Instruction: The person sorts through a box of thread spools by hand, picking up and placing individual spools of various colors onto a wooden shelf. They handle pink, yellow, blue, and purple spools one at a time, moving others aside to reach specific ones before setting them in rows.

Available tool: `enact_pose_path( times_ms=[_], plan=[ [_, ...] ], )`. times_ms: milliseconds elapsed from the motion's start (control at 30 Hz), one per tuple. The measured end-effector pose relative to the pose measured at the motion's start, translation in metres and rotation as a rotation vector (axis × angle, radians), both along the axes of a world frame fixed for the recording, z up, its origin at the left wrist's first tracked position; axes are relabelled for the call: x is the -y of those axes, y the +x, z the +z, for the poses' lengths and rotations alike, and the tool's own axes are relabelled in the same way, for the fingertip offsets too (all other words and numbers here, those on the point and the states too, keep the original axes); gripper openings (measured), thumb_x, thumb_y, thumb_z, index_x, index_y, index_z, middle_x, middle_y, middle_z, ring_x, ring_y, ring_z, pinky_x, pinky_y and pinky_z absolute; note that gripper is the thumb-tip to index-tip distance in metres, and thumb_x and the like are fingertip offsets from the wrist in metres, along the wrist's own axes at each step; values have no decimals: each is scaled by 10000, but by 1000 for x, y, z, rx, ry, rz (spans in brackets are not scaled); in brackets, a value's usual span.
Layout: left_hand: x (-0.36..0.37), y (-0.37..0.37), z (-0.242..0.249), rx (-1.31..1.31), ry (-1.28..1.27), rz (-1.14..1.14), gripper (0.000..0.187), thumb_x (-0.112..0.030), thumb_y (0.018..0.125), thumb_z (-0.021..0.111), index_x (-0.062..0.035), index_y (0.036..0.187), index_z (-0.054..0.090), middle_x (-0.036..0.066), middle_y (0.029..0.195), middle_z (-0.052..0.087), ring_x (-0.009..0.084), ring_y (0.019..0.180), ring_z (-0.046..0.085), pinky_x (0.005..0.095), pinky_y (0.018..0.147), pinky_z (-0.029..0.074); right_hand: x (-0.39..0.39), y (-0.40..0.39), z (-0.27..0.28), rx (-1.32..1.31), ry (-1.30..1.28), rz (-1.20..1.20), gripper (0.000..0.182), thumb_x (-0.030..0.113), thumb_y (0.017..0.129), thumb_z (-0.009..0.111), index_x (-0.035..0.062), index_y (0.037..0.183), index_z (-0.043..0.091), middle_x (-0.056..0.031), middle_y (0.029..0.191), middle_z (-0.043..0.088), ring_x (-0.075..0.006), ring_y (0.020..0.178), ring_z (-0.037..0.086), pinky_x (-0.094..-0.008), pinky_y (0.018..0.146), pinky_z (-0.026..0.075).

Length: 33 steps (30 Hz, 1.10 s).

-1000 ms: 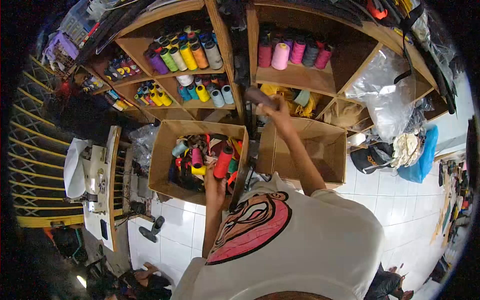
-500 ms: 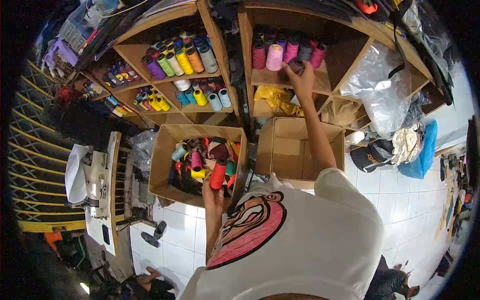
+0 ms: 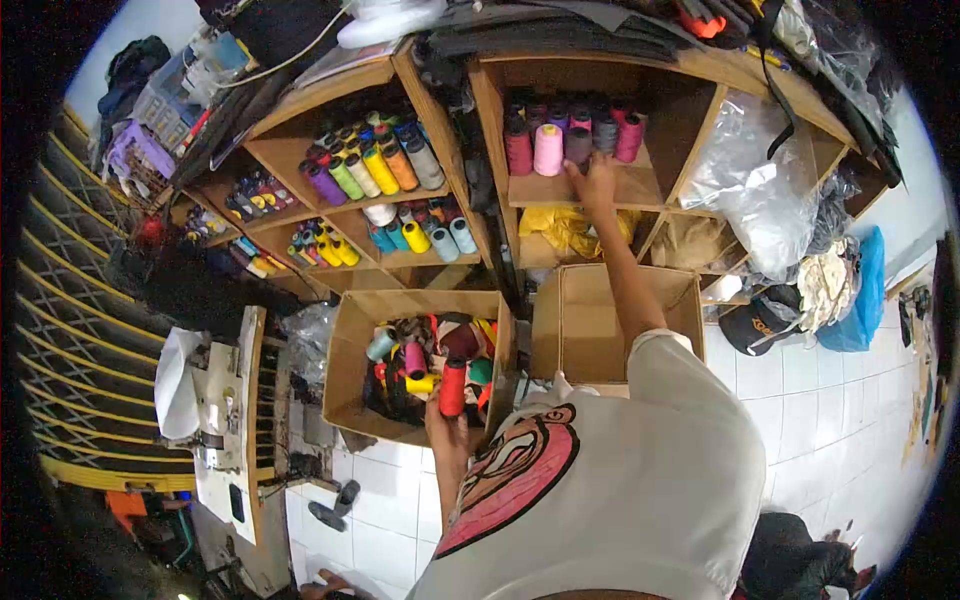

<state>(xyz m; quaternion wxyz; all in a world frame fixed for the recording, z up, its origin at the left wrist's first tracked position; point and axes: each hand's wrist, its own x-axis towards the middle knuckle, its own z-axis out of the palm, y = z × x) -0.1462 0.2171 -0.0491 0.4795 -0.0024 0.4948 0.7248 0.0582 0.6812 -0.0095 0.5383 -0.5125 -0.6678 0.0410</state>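
Note:
A red thread spool (image 3: 453,388) stands upright in my left hand (image 3: 446,424), above the near edge of the left cardboard box (image 3: 345,385). Inside that box lie a magenta spool (image 3: 414,360), a yellow spool (image 3: 422,384) and mixed scraps. My right hand (image 3: 593,185) reaches into the upper right shelf compartment, at the front of a row of spools. Its fingers touch or nearly touch a dark spool (image 3: 578,147), which stands between a pink spool (image 3: 548,150) and a grey one (image 3: 605,135); the exact grip is unclear.
The wooden shelf (image 3: 485,150) holds more spools at the left and a yellow cloth (image 3: 560,232) below my right hand. A second cardboard box (image 3: 585,325) sits under my right forearm. Plastic bags (image 3: 745,190) hang at the right, and a sewing machine (image 3: 215,390) is at the left.
The dark spool that my right hand held now stands in the shelf row, with the hand just below it. The camera view has shifted; my left hand still holds the red spool.

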Motion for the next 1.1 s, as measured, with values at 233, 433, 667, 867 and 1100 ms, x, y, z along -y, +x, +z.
enact_pose_path(
  times_ms=[233, 433, 667, 867, 1100],
  plan=[
    [8, -17, -16, 126, -122, 23, 321, -318, 955, 525, -137, 1219, 550, -1, 1021, 618, 81, 812, 593, 181, 586, 457, -3, -5, -21, -77, 11, 7, 535, 304, 758, 767, -5, 1142, 559, -221, 891, 606, -407, 822, 584, -464, 703, 478],
    [-2, -11, -11, 90, 23, -4, 329, -333, 959, 536, -115, 1205, 549, 20, 1003, 624, 88, 785, 604, 188, 568, 469, -21, 1, -43, 11, 47, -65, 581, 297, 733, 791, -15, 1162, 553, -178, 713, 605, -342, 652, 605, -423, 598, 476],
    [-40, -9, 30, 66, 78, -148, 338, -375, 975, 523, -118, 1193, 554, -9, 1029, 632, 55, 814, 606, 156, 597, 483, 51, -15, -37, -180, -62, 98, 429, 140, 835, 685, 10, 1219, 545, -141, 968, 608, -237, 894, 621, -348, 752, 499],
    [-80, -3, 50, 20, 145, -194, 251, -352, 973, 536, -127, 1081, 565, -6, 963, 622, 65, 769, 611, 168, 583, 508, 179, -40, -28, -207, -576, 1072, 402, 267, 917, 639, 1, 1209, 566, -121, 1109, 636, -176, 973, 599, -342, 804, 490],
    [-109, 17, 66, 283, 228, -236, 373, -355, 957, 563, -32, 1140, 527, 86, 940, 627, 114, 728, 638, 173, 551, 554, 259, -49, 19, -305, -745, 1298, 422, 204, 876, 698, 46, 1245, 568, -7, 1142, 593, -108, 994, 539, -283, 871, 444]
  ],
)
